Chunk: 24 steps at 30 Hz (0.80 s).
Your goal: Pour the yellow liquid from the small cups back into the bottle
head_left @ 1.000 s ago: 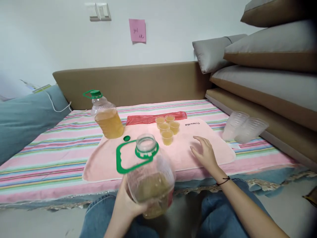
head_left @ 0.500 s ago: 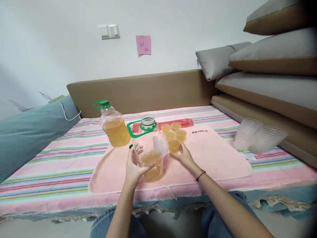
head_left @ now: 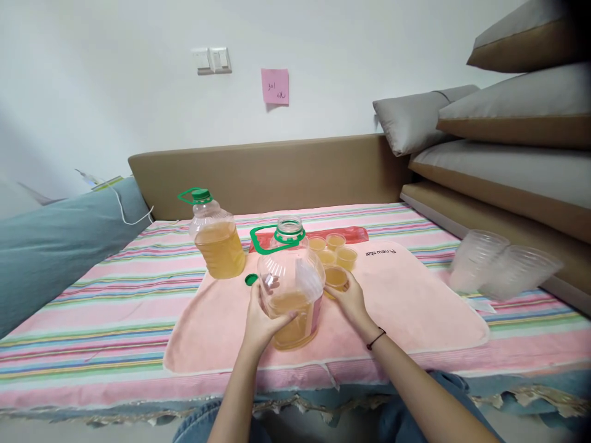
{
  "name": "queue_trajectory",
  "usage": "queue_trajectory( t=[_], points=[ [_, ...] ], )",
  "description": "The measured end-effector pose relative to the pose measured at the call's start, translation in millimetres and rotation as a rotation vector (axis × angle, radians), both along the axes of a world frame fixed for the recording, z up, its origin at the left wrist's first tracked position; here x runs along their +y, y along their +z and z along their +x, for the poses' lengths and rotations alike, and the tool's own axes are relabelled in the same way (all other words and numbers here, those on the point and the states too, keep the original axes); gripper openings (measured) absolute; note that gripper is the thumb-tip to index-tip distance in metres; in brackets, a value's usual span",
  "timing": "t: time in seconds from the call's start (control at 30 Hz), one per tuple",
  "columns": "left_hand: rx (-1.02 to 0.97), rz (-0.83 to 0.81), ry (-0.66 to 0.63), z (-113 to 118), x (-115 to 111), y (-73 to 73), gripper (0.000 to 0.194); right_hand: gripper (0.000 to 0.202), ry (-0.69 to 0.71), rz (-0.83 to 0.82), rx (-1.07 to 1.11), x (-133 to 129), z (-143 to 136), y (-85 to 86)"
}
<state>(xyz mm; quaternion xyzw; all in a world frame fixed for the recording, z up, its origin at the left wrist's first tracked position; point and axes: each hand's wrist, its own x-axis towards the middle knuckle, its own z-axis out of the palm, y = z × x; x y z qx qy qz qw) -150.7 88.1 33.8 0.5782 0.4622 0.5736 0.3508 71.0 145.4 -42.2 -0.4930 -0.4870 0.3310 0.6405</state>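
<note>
An uncapped clear plastic jug (head_left: 292,295) with a green handle ring at its neck stands on the pink mat, partly filled with yellowish liquid. My left hand (head_left: 268,317) is wrapped round its left side, thumb across the front. My right hand (head_left: 349,301) grips a clear plastic cup (head_left: 335,278) of the same liquid, just right of the jug. Behind that cup, several more filled cups (head_left: 345,257) stand close together, partly hidden by the jug. A green cap (head_left: 251,280) lies on the mat left of the jug.
A capped jug (head_left: 219,249) of yellowish liquid stands at the left. Stacked clear cups (head_left: 501,264) lie at the right, beside piled cushions (head_left: 508,166). The pink mat (head_left: 406,307) covers part of the striped cloth, with a red plastic bag (head_left: 357,234) at its back edge.
My right hand has drawn its cup slightly towards me, away from the other cups. My left hand stays on the jug. The view has shifted a little, and the green cap shows more fully.
</note>
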Motion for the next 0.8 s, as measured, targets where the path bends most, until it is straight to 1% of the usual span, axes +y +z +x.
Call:
queue_trajectory(
  t=[0.13,0.23,0.33,0.43,0.6,0.7,0.8],
  points=[
    [0.016,-0.012,-0.055,-6,-1,-0.3,0.097,0.068,0.027,0.016,0.002,-10,6,12.6],
    [0.022,-0.023,-0.081,-8,-3,-0.1,0.098,0.071,0.039,0.035,-0.011,-21,15,31.1],
    [0.019,-0.026,-0.092,-9,-5,2.5,0.1,0.07,0.036,0.084,-0.053,-33,25,57.2],
    [0.038,-0.026,-0.095,-10,-9,7.5,0.102,0.067,0.036,0.138,-0.103,-41,35,88.1],
    [0.121,-0.006,-0.143,-20,-21,17.3,0.096,0.061,0.073,0.185,-0.162,-50,45,140.1],
    [0.177,-0.003,-0.136,-29,-27,27.3,0.094,0.06,0.135,0.199,-0.156,-55,47,165.4],
    [0.224,-0.005,-0.125,-37,-29,41.1,0.09,0.059,0.199,0.208,-0.153,-58,46,183.4]
  ],
)
